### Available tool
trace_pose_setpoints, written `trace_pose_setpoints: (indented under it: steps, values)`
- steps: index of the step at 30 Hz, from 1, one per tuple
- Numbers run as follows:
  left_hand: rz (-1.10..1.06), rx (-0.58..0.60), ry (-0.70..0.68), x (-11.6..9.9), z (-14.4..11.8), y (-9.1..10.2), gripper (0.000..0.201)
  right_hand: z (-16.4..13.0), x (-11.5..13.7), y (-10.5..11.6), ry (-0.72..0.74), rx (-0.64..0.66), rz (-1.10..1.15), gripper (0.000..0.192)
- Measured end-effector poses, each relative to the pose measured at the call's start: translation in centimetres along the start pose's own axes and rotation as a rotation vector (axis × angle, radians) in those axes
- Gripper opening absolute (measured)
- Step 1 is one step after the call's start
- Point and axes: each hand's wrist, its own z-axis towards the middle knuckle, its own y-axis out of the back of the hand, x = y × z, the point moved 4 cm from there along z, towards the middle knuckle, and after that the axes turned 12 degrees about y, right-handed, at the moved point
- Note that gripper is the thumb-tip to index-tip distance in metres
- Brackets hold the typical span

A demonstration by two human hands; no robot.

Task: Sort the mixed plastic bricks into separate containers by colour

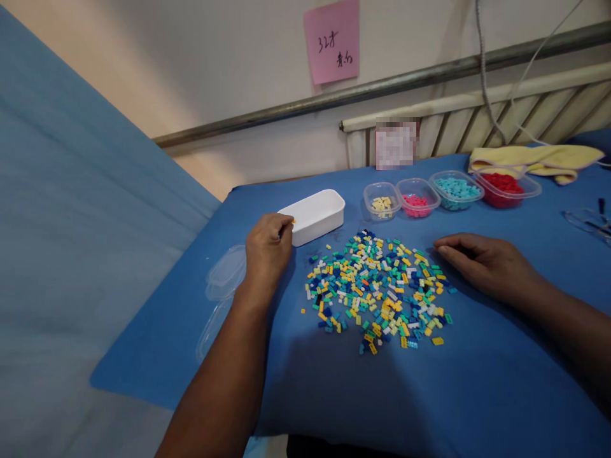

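Note:
My left hand (270,248) is at the near left end of a white oblong box (321,224), its thumb and index finger pinched on a tiny yellow toy brick (293,221). To the right of the box spreads a loose pile of small toy bricks (377,286) in yellow, blue, green, white and other colours. Beside the pile's right edge, my right hand (487,261) lies on the blue cloth. Its index finger and thumb are stretched toward the bricks, with nothing visible between them; the other fingers are partly hidden.
Along the back stand clear tubs of cream bricks (382,205), pink bricks (416,203), light-blue bricks (456,191) and red bricks (503,186). A yellow cloth (534,160) lies behind them. Clear lids (226,273) are left of my left arm. A radiator (463,117) lines the wall.

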Motion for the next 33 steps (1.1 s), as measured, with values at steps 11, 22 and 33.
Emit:
trace_pose_setpoints:
  steps: [11, 22, 33]
  values:
    - [-0.037, 0.125, 0.026, -1.7, -0.2, 1.2, 0.017, 0.1, 0.4, 0.3, -0.010, 0.014, 0.019, 0.037]
    - [0.221, 1.074, 0.225, -2.7, -2.5, 0.2, 0.020, 0.0, 0.0, 0.3, -0.068, 0.024, 0.015, 0.044]
    - [0.233, 1.066, 0.177, -3.1, -2.7, 0.5, 0.018, -0.1, 0.6, 0.7, -0.062, 0.029, 0.011, 0.039]
